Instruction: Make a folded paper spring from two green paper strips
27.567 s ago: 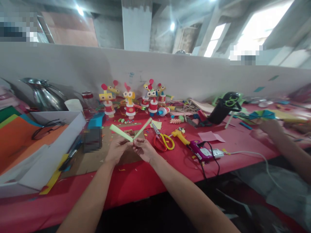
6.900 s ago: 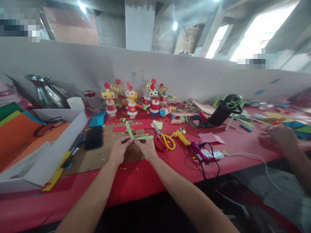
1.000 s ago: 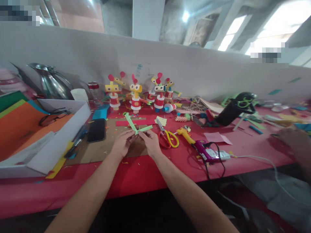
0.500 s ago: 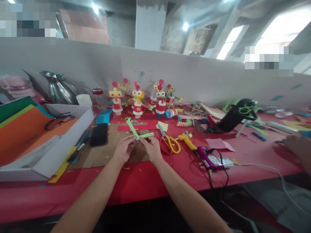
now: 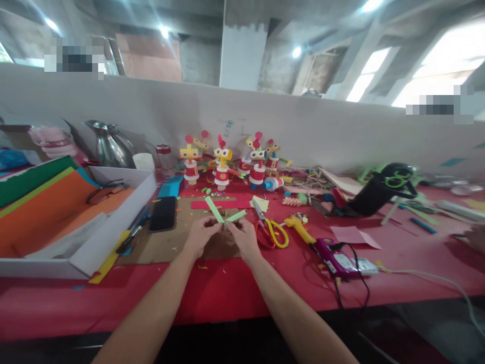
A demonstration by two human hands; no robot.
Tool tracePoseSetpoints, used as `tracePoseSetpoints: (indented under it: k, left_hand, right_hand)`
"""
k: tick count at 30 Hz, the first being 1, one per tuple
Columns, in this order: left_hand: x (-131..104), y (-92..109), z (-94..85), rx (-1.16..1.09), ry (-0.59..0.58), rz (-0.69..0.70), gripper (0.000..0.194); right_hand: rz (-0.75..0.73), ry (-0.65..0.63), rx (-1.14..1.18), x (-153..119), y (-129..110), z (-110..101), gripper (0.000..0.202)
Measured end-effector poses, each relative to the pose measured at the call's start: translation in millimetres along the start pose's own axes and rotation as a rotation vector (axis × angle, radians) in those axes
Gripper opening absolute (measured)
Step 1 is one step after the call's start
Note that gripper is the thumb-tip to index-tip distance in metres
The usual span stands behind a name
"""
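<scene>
Both hands meet over a brown cardboard sheet (image 5: 151, 250), pinching light green paper strips (image 5: 214, 209). My left hand (image 5: 201, 233) is closed on them where they join, and my right hand (image 5: 242, 233) grips the same spot from the other side. From the fingers, one strip end points up and left, the other to the right. Just behind them lies a small brown coiled piece (image 5: 221, 211), partly hidden. To the right of my right hand rest scissors (image 5: 272, 227) with red and yellow handles, their blades over a pale yellow paper piece (image 5: 261, 203).
Several red-and-white paper figures (image 5: 222, 174) stand at the back. A phone (image 5: 163, 214) and a white box (image 5: 85, 253) of coloured paper are left. A yellow glue gun (image 5: 301, 230), purple power strip (image 5: 335, 258) and black container (image 5: 379, 189) are right. Another person's hand (image 5: 475, 237) shows far right.
The view has shifted, so the scene sits a little further right and lower. The green strips stay in both hands, their upper ends now at a slightly different angle.
</scene>
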State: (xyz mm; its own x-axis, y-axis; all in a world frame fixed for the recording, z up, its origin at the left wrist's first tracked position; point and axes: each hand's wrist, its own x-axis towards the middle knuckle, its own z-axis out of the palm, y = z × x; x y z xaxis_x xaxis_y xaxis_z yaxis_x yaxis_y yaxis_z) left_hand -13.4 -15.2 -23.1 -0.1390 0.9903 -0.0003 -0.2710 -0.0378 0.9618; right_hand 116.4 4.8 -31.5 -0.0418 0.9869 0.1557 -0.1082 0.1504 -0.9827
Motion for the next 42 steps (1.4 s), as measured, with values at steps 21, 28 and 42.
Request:
tracePoseSetpoints:
  k: [21, 28, 42]
  left_hand:
    - [-1, -10, 13.8, -0.252, 0.037, 0.029, 0.024]
    - [0, -10, 11.7, -0.219, 0.057, -0.007, 0.019]
    - [2, -3, 10.7, -0.29, 0.021, -0.09, 0.02]
  right_hand:
    - [0.038, -0.08, 0.149, -2, -2, 3, 0.026]
    - [0.073, -0.074, 0.228, -2, 6, 3, 0.027]
    - [0.058, -0.072, 0.253, -1, 0, 2, 0.015]
